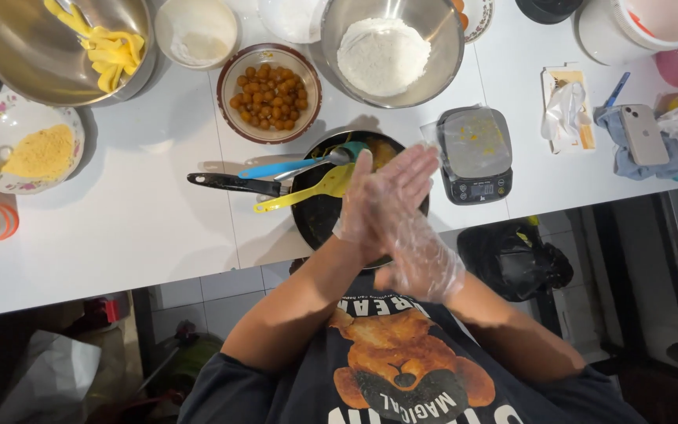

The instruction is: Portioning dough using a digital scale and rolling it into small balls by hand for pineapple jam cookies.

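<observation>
Left hand [370, 208]: gloved in thin clear plastic, fingers straight and close together, palm pressed flat against the other hand; nothing can be seen between the palms, so I cannot tell whether it has hold of anything.
Right hand [417, 235]: also gloved, fingers stretched out toward 1 o'clock, crossed over the left one; whether anything lies under it cannot be told.
Where the hands are: above the near edge of the white table [143, 212], right over the dark frying pan [319, 212], covering much of its right half.
Frying pan: near the table's front edge at centre, its black handle [233, 184] pointing to 9 o'clock.
In the pan: a yellow spatula [308, 193] and a blue-handled utensil [292, 166], both with handles lying out toward 9 o'clock, and a metal spoon between them.
At 11 o'clock from the hands: a patterned bowl of small golden-brown balls [270, 94].
At 12 o'clock: a steel bowl of white flour [390, 51].
At 3 o'clock: a black kitchen scale [476, 153] under clear film, just beside the pan.
Far left, 9 to 10 o'clock: a flowered dish of yellow crumbs [29, 149], and behind it a large steel bowl with yellow dough strips [68, 47].
Far right, 2 o'clock: a phone [643, 133] lying face down on a blue cloth.
</observation>
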